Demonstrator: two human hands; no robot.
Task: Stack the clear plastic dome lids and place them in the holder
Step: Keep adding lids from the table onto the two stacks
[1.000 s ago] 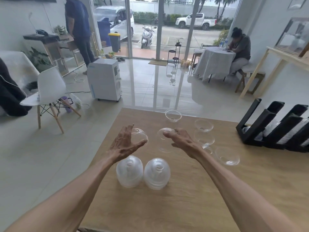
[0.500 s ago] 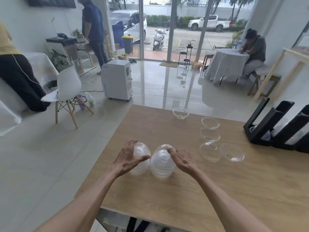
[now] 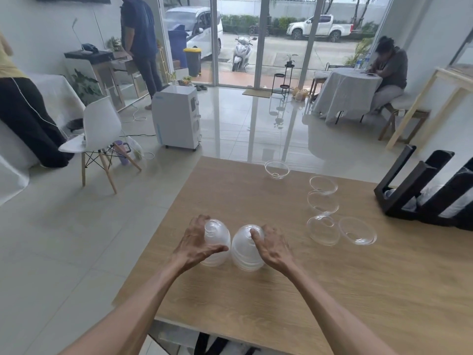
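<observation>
Bright, even daylight enters through the far glass doors (image 3: 261, 42). Floor (image 3: 256, 129) is glossy: pale glare and mirrored door frames on the far tiles. Tabletop (image 3: 332, 290) evenly lit; shadows soft and faint. Wide-angle distortion: verticals lean outward at left and right edges. Clear lids (image 3: 322, 201) show low contrast, outlines only. Overall slightly soft; no marked motion blur.

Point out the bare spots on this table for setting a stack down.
Bare: the near table between the forearms and front edge, and the far-left corner beyond the left stack. Crowded: the loose lids right of the right stack, toward the holder.
</observation>
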